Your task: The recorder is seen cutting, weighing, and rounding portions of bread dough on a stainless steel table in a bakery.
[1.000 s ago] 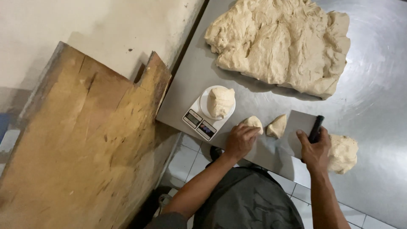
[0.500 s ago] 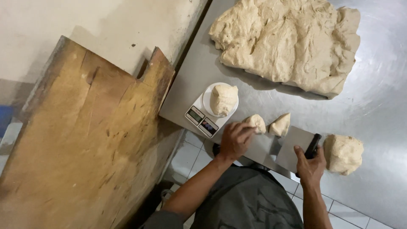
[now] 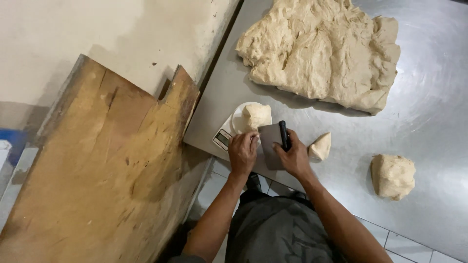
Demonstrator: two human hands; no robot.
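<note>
Overhead, the single head view looked down on a steel table [image 3: 429, 97] carrying four pieces of dough: one big, rough slab [image 3: 321, 48] at the far end, one rounded lump [image 3: 256, 116] on the white kitchen scale [image 3: 229, 130] at the table's near-left edge, one small wedge-shaped piece [image 3: 320, 147] just right of the hands, and one fist-like ball [image 3: 393, 176] further right, well apart from the rest.

Both hands met just in front of the scale. The right hand [image 3: 293, 158] was closed around the dark handle of one metal bench scraper [image 3: 271, 146], its flat blade pointing toward the person's left (the blade's lower edge was partly hidden by the fingers). The left hand [image 3: 242, 153] was curled with its fingertips bunched at the blade's left edge, beside the scale; whether they pinched a bit of dough there could not be told.

Left of the table one large, worn wooden board [image 3: 97, 170] leaned against the pale wall [image 3: 97, 29], its top corner notched. White floor tiles [image 3: 409, 243] showed beneath the table's near edge.
</note>
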